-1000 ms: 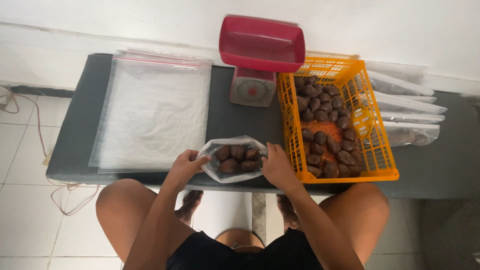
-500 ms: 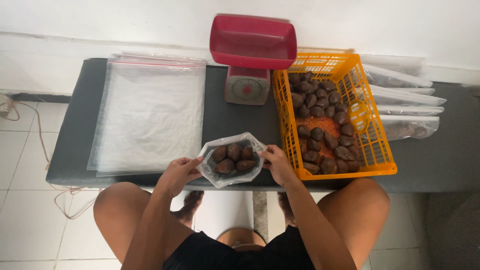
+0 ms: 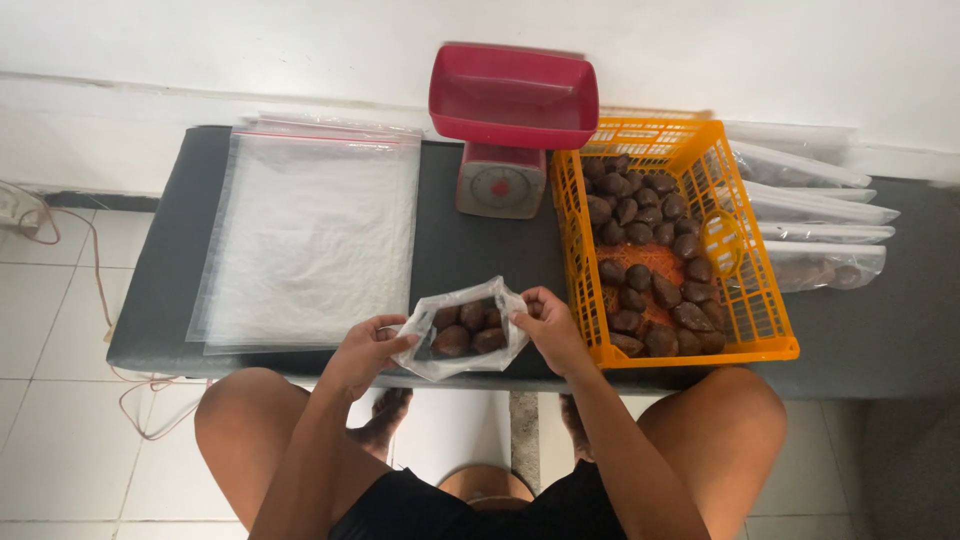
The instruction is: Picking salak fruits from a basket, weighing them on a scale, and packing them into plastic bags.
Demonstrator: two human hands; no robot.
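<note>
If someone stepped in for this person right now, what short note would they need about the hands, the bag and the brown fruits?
Left hand grips the left edge of the small clear bag; right hand grips its right edge, mouth open.
The bag sits at the near edge of the dark bench and holds several brown fruits.
Many more lie in the orange crate, right.
Red scale behind, tray empty.
Stack of empty bags, left.
Done: bag partly filled. Left: bag not sealed, not on the scale.

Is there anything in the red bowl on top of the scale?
No, the red bowl on the scale shows only its bare inside; the brown pieces are in the orange basket.
</note>
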